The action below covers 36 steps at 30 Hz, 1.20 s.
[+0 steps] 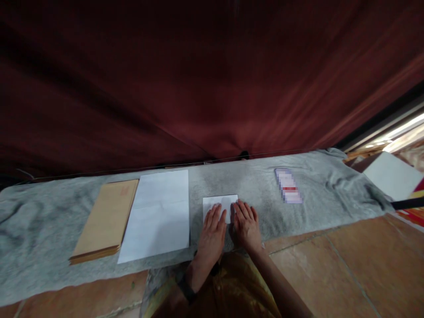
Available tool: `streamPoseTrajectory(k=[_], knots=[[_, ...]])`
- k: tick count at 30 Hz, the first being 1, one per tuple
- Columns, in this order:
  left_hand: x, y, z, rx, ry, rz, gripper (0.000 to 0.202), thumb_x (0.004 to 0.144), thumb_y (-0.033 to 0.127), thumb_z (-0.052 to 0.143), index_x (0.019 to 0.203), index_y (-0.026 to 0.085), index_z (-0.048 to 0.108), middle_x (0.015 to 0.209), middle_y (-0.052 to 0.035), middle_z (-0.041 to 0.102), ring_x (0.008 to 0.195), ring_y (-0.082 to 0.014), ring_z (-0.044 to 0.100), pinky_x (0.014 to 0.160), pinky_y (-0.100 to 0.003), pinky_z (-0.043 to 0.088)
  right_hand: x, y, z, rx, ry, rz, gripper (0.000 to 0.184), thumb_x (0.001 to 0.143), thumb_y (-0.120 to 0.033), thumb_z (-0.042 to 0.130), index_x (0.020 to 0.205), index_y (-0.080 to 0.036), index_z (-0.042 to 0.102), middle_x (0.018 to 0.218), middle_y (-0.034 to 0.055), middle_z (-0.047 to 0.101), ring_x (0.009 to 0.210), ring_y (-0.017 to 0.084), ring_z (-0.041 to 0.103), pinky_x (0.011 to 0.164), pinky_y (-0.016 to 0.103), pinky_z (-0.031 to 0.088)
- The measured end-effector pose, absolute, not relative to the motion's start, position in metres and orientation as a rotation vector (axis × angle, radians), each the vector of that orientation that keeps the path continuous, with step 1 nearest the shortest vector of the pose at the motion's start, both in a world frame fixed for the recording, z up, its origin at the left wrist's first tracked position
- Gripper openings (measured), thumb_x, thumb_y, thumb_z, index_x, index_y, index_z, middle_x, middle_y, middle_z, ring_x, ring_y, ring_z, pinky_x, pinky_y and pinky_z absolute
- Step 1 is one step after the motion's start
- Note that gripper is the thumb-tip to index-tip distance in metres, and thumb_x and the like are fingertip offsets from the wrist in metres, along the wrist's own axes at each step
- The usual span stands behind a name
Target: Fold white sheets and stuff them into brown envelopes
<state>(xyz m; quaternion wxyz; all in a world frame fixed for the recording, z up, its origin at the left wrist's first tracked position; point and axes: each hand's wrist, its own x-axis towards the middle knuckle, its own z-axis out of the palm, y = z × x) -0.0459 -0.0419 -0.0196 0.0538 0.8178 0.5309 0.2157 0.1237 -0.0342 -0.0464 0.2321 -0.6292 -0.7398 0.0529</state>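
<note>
A small white folded-looking paper lies flat on the grey cloth in front of me. My left hand rests on its left and lower part, fingers stretched out and flat. On its right edge lies my right hand, also with the fingers extended. Neither hand grips anything. Left of the small paper is a large white sheet stack, faintly creased across the middle. Beside that sits a pile of brown envelopes, partly next to the white sheets' left edge.
The grey cloth covers a long low surface. A blurred-out phone-like item lies on it to the right. Behind hangs a dark red curtain. Brown floor tiles run along the near side. A white box-like object stands at far right.
</note>
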Motion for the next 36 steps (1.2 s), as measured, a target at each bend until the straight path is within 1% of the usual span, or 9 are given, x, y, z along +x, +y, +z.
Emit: streamPoseTrajectory(k=[2, 7, 12, 16, 22, 26, 30, 33, 36], knots=[[-0.037, -0.044, -0.023, 2.526, 1.592, 0.567, 0.049, 0.098, 0.019, 0.045, 0.146, 0.016, 0.046, 0.159, -0.0118, 0.041, 0.150, -0.0282, 0.030, 0.120, -0.049, 0.035, 0.124, -0.034, -0.046, -1.718, -2.045, 0.149, 0.047, 0.101, -0.021, 0.039, 0.146, -0.021, 0.050, 0.149, 0.0107, 0.054, 0.142, 0.029, 0.042, 0.117, 0.053, 0.027], [-0.032, -0.047, -0.033, 2.557, 1.641, 0.463, 0.063, 0.098, 0.029, 0.046, 0.157, 0.015, 0.029, 0.163, -0.0138, 0.032, 0.152, -0.0279, 0.026, 0.122, -0.052, 0.029, 0.127, -0.035, -0.049, -1.704, -2.047, 0.152, 0.048, 0.101, -0.020, 0.038, 0.147, -0.021, 0.048, 0.150, 0.0111, 0.052, 0.143, 0.028, 0.040, 0.117, 0.054, 0.028], [-0.034, -0.050, -0.037, 2.585, 1.620, 0.437, 0.070, 0.095, 0.025, 0.046, 0.160, 0.015, 0.020, 0.165, -0.0140, 0.027, 0.153, -0.0279, 0.023, 0.123, -0.053, 0.027, 0.119, -0.037, -0.047, -1.642, -1.999, 0.182, 0.049, 0.102, -0.023, 0.037, 0.150, -0.018, 0.044, 0.156, 0.0138, 0.043, 0.148, 0.029, 0.034, 0.117, 0.056, 0.032], [-0.035, -0.050, -0.043, 2.645, 1.561, 0.416, 0.074, 0.092, 0.019, 0.048, 0.160, 0.015, 0.019, 0.163, -0.0145, 0.030, 0.153, -0.0283, 0.023, 0.124, -0.052, 0.023, 0.093, -0.037, -0.039, -1.502, -2.068, 0.330, 0.051, 0.103, -0.028, 0.039, 0.153, -0.016, 0.041, 0.158, 0.0138, 0.041, 0.149, 0.028, 0.032, 0.119, 0.052, 0.034], [-0.039, -0.052, -0.048, 2.687, 1.536, 0.400, 0.073, 0.093, 0.020, 0.050, 0.160, 0.014, 0.021, 0.163, -0.0144, 0.032, 0.152, -0.0285, 0.026, 0.125, -0.050, 0.021, 0.076, -0.035, -0.036, -1.438, -2.131, 0.476, 0.051, 0.104, -0.030, 0.036, 0.151, -0.012, 0.043, 0.158, 0.0138, 0.041, 0.149, 0.027, 0.032, 0.121, 0.052, 0.035], [-0.042, -0.054, -0.043, 2.680, 1.528, 0.395, 0.069, 0.093, 0.017, 0.048, 0.159, 0.014, 0.025, 0.163, -0.0142, 0.032, 0.152, -0.0288, 0.025, 0.123, -0.051, 0.024, 0.081, -0.033, -0.035, -1.421, -2.151, 0.462, 0.050, 0.104, -0.030, 0.037, 0.151, -0.014, 0.044, 0.159, 0.0121, 0.039, 0.149, 0.026, 0.032, 0.121, 0.051, 0.035], [-0.050, -0.057, -0.039, 2.694, 1.491, 0.459, 0.065, 0.094, 0.013, 0.044, 0.157, 0.011, 0.029, 0.162, -0.0166, 0.032, 0.152, -0.0279, 0.027, 0.122, -0.050, 0.027, 0.085, -0.033, -0.033, -1.459, -2.186, 0.416, 0.050, 0.104, -0.029, 0.038, 0.151, -0.013, 0.044, 0.158, 0.0123, 0.042, 0.148, 0.025, 0.035, 0.121, 0.049, 0.035], [-0.056, -0.061, -0.039, 2.672, 1.553, 0.469, 0.065, 0.094, 0.013, 0.041, 0.157, 0.008, 0.026, 0.162, -0.0170, 0.033, 0.152, -0.0258, 0.026, 0.123, -0.047, 0.029, 0.089, -0.033, -0.033, -1.520, -2.233, 0.325, 0.048, 0.104, -0.027, 0.037, 0.149, -0.011, 0.046, 0.157, 0.0135, 0.043, 0.148, 0.025, 0.035, 0.121, 0.047, 0.033], [-0.061, -0.066, -0.039, 2.622, 1.667, 0.427, 0.066, 0.097, 0.018, 0.041, 0.159, 0.010, 0.021, 0.162, -0.0142, 0.033, 0.152, -0.0247, 0.026, 0.122, -0.046, 0.031, 0.095, -0.034, -0.035, -1.582, -2.266, 0.207, 0.047, 0.104, -0.025, 0.037, 0.149, -0.011, 0.046, 0.157, 0.0146, 0.042, 0.148, 0.025, 0.035, 0.121, 0.047, 0.032]])
